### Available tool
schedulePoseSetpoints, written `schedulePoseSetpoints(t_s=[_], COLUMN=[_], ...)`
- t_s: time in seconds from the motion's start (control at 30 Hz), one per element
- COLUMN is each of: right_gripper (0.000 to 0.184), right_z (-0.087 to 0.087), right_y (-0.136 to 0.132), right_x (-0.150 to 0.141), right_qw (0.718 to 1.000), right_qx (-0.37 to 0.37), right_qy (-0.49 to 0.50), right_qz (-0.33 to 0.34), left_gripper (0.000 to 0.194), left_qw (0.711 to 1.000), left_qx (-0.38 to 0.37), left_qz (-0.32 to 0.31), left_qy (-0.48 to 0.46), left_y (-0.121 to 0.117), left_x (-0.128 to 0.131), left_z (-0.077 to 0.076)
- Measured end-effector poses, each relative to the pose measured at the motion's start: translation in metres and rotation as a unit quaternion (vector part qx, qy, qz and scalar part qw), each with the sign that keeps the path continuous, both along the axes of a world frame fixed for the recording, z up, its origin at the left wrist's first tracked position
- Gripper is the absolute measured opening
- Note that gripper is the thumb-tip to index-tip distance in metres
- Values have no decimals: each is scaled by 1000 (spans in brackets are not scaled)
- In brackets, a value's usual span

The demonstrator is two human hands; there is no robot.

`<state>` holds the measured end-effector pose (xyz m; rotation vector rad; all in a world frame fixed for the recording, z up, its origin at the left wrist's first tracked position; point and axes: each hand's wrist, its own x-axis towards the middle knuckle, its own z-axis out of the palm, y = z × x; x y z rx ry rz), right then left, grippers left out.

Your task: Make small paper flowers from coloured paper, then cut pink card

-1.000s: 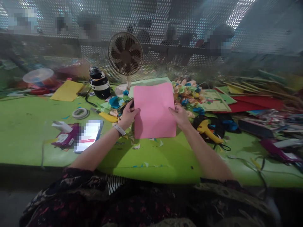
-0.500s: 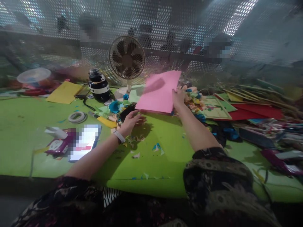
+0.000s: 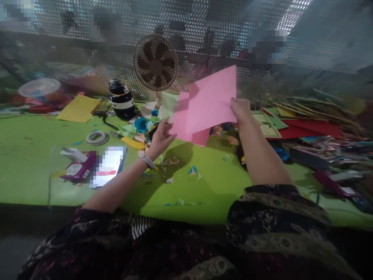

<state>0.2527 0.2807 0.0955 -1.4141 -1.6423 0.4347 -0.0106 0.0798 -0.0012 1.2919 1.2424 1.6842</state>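
Note:
My right hand point(image 3: 241, 111) grips a pink paper sheet point(image 3: 212, 97) by its right edge, fingers behind and thumb in front. The sheet is raised and tilted over the table. Behind and below it, more pink paper point(image 3: 181, 126) shows, partly covered. My left hand point(image 3: 161, 138), with a pale watch on its wrist, is at the left edge of that paper with its fingers apart. Whether its fingertips touch the paper I cannot tell. Beneath the hands, small paper scraps point(image 3: 194, 170) lie on the green table point(image 3: 204, 194).
A small fan point(image 3: 155, 64) and a black bottle point(image 3: 121, 101) stand at the back. To the left are a tape roll point(image 3: 97, 137), a yellow-handled cutter point(image 3: 132, 142), a phone point(image 3: 109, 167) and a purple packet point(image 3: 80, 167). Red card point(image 3: 309, 130) and sticks lie at right.
My right hand has lifted the pink sheet and drawn it to the right, uncovering pink paper behind it. My left hand has stayed near the left edge, its fingers now more raised.

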Motion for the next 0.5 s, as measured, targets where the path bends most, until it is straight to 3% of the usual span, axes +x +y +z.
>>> schedulePoseSetpoints(t_s=[0.1, 0.17, 0.3, 0.4, 0.43, 0.5], right_gripper=[25, 24, 18, 45, 59, 80], right_z=[-5, -17, -55, -80, -88, -102], right_y=[-40, -71, -128, -161, -172, -194], right_x=[20, 24, 11, 2, 2, 3], right_qw=[996, 991, 978, 957, 948, 943], right_qx=[-87, -132, -193, -229, -231, -215], right_qy=[-1, 3, 40, 104, 129, 112], right_qz=[-25, 3, 74, 141, 176, 228], left_gripper=[90, 92, 66, 35, 28, 23], left_qw=[973, 946, 916, 916, 926, 946], left_qx=[87, 120, 146, 129, 121, 106], left_qz=[34, 47, 0, -52, -33, 67], left_qy=[212, 297, 375, 376, 357, 300], left_y=[-3, -8, -24, -30, -30, -26], left_x=[-12, -17, -19, -24, -27, -34], left_z=[11, 19, 26, 23, 21, 20])
